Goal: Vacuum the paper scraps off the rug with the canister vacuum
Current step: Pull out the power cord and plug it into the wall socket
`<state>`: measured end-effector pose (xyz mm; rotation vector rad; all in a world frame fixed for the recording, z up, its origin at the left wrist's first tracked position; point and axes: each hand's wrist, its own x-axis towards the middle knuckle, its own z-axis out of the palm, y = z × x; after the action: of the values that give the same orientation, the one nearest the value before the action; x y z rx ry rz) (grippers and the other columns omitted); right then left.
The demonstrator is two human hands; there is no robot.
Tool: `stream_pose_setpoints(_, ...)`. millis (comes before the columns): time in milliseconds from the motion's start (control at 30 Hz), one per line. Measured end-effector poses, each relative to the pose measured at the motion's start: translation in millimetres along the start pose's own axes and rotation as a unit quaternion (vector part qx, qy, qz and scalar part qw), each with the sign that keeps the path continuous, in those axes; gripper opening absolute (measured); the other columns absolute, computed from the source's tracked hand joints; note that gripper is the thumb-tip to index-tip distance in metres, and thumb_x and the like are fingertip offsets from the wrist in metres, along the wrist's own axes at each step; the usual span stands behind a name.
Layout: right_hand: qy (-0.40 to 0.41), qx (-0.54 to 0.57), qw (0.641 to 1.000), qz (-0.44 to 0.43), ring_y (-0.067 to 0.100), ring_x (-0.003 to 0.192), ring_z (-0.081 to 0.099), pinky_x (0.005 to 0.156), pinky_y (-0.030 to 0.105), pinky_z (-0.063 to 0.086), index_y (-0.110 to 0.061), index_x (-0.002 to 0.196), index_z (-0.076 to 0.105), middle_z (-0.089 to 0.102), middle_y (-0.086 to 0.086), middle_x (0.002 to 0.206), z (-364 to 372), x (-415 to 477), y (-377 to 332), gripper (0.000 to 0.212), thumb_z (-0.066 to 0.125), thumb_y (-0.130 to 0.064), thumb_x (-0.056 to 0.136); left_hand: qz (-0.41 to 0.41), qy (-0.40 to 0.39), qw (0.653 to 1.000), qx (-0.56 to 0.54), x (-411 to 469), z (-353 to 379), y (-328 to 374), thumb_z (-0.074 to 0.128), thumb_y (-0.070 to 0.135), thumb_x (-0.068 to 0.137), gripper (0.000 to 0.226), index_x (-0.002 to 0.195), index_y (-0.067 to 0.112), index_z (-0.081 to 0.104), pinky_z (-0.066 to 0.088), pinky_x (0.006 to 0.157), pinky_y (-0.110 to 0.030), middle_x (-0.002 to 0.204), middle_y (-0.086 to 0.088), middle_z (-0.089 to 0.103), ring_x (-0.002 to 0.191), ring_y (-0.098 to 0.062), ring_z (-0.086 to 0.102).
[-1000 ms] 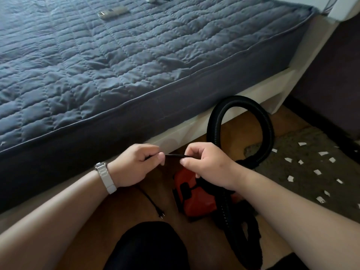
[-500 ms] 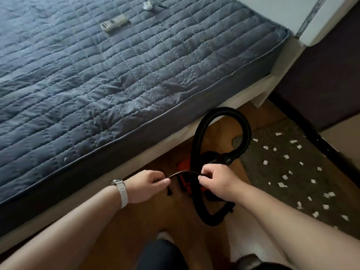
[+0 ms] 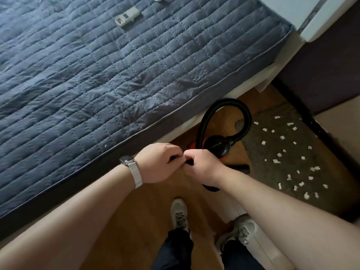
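The left hand (image 3: pixel 157 162) and the right hand (image 3: pixel 202 166) meet with fingers curled, both pinching a thin black cord (image 3: pixel 187 162), though only a short bit of it shows. The right hand partly covers the red and black canister vacuum (image 3: pixel 216 148), whose black ribbed hose (image 3: pixel 224 102) loops up over it. Right of the vacuum lies the grey-brown rug (image 3: pixel 327 172), strewn with small white paper scraps (image 3: pixel 276 161). Left of the vacuum stands the bed with its blue-grey quilted cover (image 3: pixel 116 75), with a grey remote (image 3: pixel 127 16) far up on it. On the near side of the vacuum, two pale sneakers (image 3: pixel 179 213) stand on the brown wooden floor (image 3: pixel 136 221).
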<state>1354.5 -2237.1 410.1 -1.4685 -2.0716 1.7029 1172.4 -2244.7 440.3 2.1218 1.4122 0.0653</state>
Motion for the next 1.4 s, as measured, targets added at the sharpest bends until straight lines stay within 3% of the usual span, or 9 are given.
stream_pose_setpoints(300, 0.115, -0.006, 0.989, 0.096, 0.018, 0.062, 0.054, 0.062, 0.036, 0.045, -0.009, 0.073, 0.061, 0.059, 0.006, 0.064, -45, -71, -58, 0.028, 0.063, -0.030, 0.092, 0.011, -0.036, 0.999, 0.034, -38, -94, 2, 0.026, 0.066, 0.087, 0.051, 0.080, 0.028, 0.060, 0.052, 0.068, -0.035, 0.076, 0.012, 0.061, 0.071, -0.009, 0.058)
stream_pose_setpoints(500, 0.107, -0.022, 0.991, 0.077, 0.013, 0.060, 0.047, 0.058, 0.034, 0.036, -0.019, 0.066, 0.049, 0.051, -0.003, 0.061, -27, -89, -125, 0.034, 0.057, -0.036, 0.094, 0.167, 0.039, 0.983, 0.069, -44, -147, 24, 0.039, 0.041, 0.096, 0.038, 0.078, 0.020, 0.066, 0.049, 0.073, -0.031, 0.076, 0.007, 0.061, 0.073, -0.017, 0.059)
stream_pose_setpoints(700, 0.186, 0.111, 0.976, 0.029, 0.005, 0.055, 0.044, 0.054, 0.024, 0.034, -0.017, 0.068, 0.054, 0.052, -0.008, 0.058, -37, -90, -194, 0.031, 0.056, -0.026, 0.097, 0.248, 0.169, 0.953, 0.050, -33, -176, 47, 0.053, 0.025, 0.095, 0.022, 0.081, 0.016, 0.068, 0.049, 0.075, -0.037, 0.081, 0.004, 0.059, 0.077, -0.020, 0.056)
stream_pose_setpoints(900, 0.241, 0.112, 0.964, 0.018, 0.014, 0.057, 0.049, 0.057, 0.040, 0.042, -0.009, 0.070, 0.054, 0.053, 0.006, 0.061, -69, -105, -197, 0.032, 0.059, -0.028, 0.096, 0.062, 0.380, 0.923, -0.027, -32, -160, 57, 0.059, 0.033, 0.090, 0.024, 0.083, 0.011, 0.060, 0.045, 0.081, -0.035, 0.089, -0.003, 0.056, 0.086, -0.023, 0.054)
stream_pose_setpoints(1033, 0.259, 0.118, 0.959, 0.015, 0.006, 0.049, 0.042, 0.054, 0.035, 0.038, -0.017, 0.063, 0.048, 0.045, -0.007, 0.051, -91, -112, -183, 0.036, 0.059, -0.024, 0.096, -0.164, 0.238, 0.926, -0.244, -10, -161, 93, 0.045, 0.055, 0.093, 0.047, 0.064, 0.019, 0.053, 0.042, 0.061, -0.036, 0.060, 0.007, 0.053, 0.064, -0.021, 0.055)
stream_pose_setpoints(1100, 0.251, 0.125, 0.960, 0.017, 0.004, 0.048, 0.039, 0.052, 0.025, 0.034, -0.020, 0.059, 0.044, 0.041, -0.011, 0.048, -103, -115, -172, 0.039, 0.059, -0.022, 0.095, -0.246, 0.150, 0.843, -0.454, 16, -164, 114, 0.044, 0.055, 0.096, 0.050, 0.078, 0.013, 0.064, 0.044, 0.058, -0.033, 0.063, 0.001, 0.062, 0.060, -0.018, 0.058)
stream_pose_setpoints(1167, 0.246, 0.146, 0.958, 0.024, 0.004, 0.048, 0.038, 0.051, 0.024, 0.032, -0.022, 0.057, 0.043, 0.041, -0.012, 0.047, -117, -117, -161, 0.040, 0.059, -0.019, 0.094, -0.262, 0.097, 0.761, -0.585, 48, -170, 134, 0.044, 0.044, 0.101, 0.043, 0.100, 0.007, 0.065, 0.046, 0.060, -0.031, 0.072, -0.006, 0.067, 0.060, -0.018, 0.061)
stream_pose_setpoints(1233, 0.259, 0.165, 0.951, 0.029, 0.005, 0.047, 0.037, 0.049, 0.023, 0.030, -0.024, 0.055, 0.040, 0.039, -0.013, 0.046, -133, -117, -149, 0.044, 0.058, -0.016, 0.094, -0.245, 0.082, 0.722, -0.642, 82, -178, 158, 0.043, 0.035, 0.103, 0.034, 0.106, 0.006, 0.060, 0.051, 0.059, -0.029, 0.077, -0.009, 0.066, 0.063, -0.020, 0.062)
stream_pose_setpoints(1400, 0.258, 0.175, 0.949, 0.055, 0.011, 0.050, 0.040, 0.054, 0.027, 0.035, -0.018, 0.061, 0.037, 0.038, -0.003, 0.054, -188, -122, -114, 0.043, 0.054, -0.023, 0.099, -0.243, 0.090, 0.698, -0.668, 170, -193, 220, 0.042, 0.032, 0.104, 0.030, 0.091, 0.010, 0.058, 0.049, 0.054, -0.026, 0.068, -0.005, 0.057, 0.054, -0.017, 0.056)
